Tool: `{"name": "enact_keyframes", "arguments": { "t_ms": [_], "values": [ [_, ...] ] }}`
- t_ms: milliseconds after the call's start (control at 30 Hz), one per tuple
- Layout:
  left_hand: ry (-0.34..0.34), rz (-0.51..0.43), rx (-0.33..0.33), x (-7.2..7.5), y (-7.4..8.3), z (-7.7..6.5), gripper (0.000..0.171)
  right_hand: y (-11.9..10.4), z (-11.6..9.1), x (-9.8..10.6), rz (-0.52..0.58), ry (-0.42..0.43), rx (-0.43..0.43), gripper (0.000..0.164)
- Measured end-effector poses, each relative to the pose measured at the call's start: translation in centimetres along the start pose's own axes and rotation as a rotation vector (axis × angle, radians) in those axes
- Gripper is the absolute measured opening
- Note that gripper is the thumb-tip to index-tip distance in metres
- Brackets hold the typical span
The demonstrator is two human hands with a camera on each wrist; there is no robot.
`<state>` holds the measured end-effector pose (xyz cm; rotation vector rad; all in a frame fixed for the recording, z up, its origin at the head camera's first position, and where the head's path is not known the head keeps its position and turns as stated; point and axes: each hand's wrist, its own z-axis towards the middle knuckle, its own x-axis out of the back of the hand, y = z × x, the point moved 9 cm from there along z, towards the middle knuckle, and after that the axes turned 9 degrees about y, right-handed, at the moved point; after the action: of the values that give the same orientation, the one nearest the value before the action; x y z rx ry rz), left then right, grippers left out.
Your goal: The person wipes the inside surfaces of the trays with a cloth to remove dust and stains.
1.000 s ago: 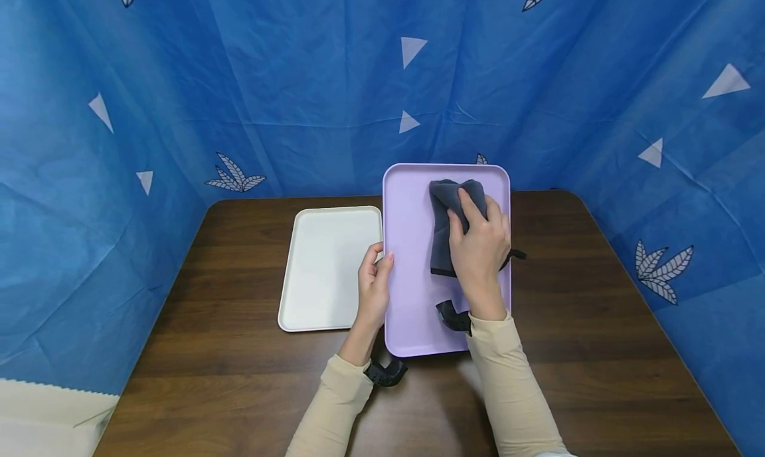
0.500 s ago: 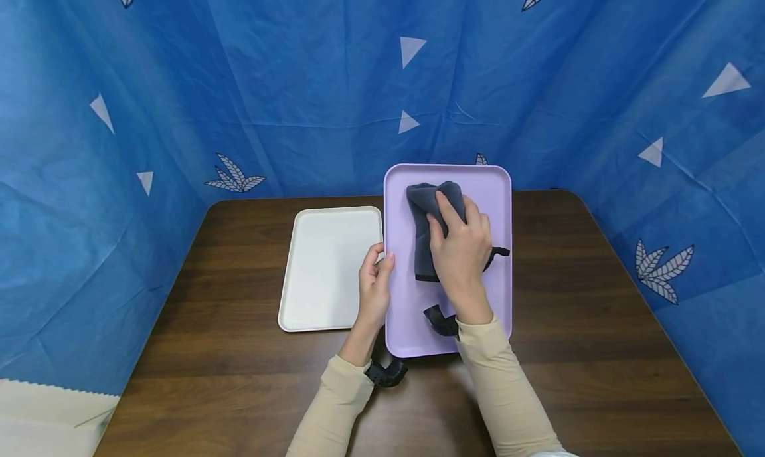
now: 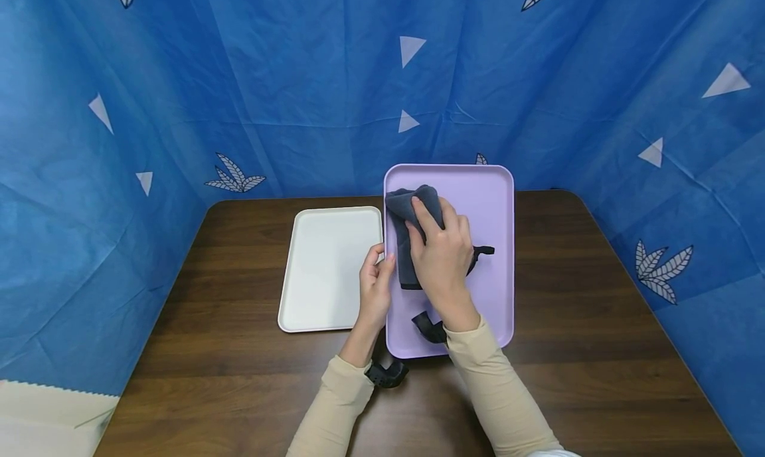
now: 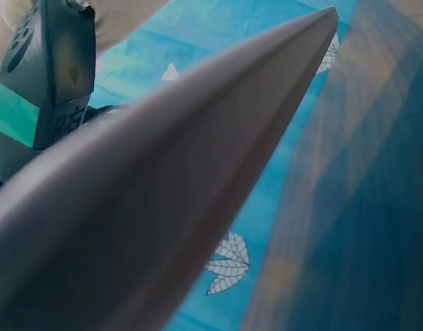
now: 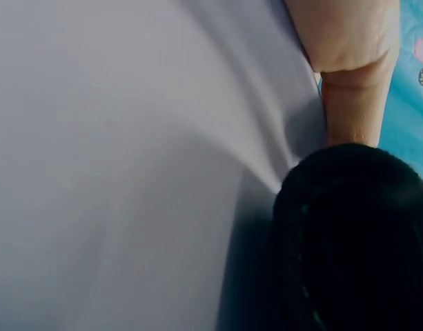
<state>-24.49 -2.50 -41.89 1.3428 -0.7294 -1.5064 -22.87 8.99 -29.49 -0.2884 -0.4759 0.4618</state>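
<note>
A lilac tray (image 3: 487, 211) is held up above the table, its inner face toward the head camera. My left hand (image 3: 373, 287) grips its left rim, thumb on the front and fingers behind. My right hand (image 3: 442, 261) holds a folded dark grey cloth (image 3: 402, 211) against the upper left of the tray's face. Part of the cloth hangs down toward my left thumb. Seen from the left wrist, the tray (image 4: 163, 165) cuts across as a blurred slanted slab. In the right wrist view, the tray's pale surface (image 5: 114, 138) shows beside my left hand (image 5: 352, 41).
A white tray (image 3: 331, 271) lies flat on the brown wooden table (image 3: 239, 377), just left of the lilac one. Behind the table hangs a blue curtain (image 3: 311, 98) with leaf and triangle prints. Black camera mounts sit on both wrists.
My right hand has slid the cloth leftward across the lilac tray, from its right half to its left rim. My left hand keeps its grip, and the tray has hardly moved.
</note>
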Motion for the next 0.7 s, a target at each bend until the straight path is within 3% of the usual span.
{"name": "enact_keyframes", "arguments": {
  "t_ms": [300, 700],
  "values": [
    [0.016, 0.001, 0.0, 0.2, 0.0, 0.1, 0.031, 0.0, 0.0, 0.0, -0.001, 0.003, -0.003, 0.033],
    [0.017, 0.002, 0.01, 0.1, -0.2, -0.1, 0.031, 1.5, 0.1, 0.6, 0.001, 0.009, -0.034, 0.033]
  ]
}}
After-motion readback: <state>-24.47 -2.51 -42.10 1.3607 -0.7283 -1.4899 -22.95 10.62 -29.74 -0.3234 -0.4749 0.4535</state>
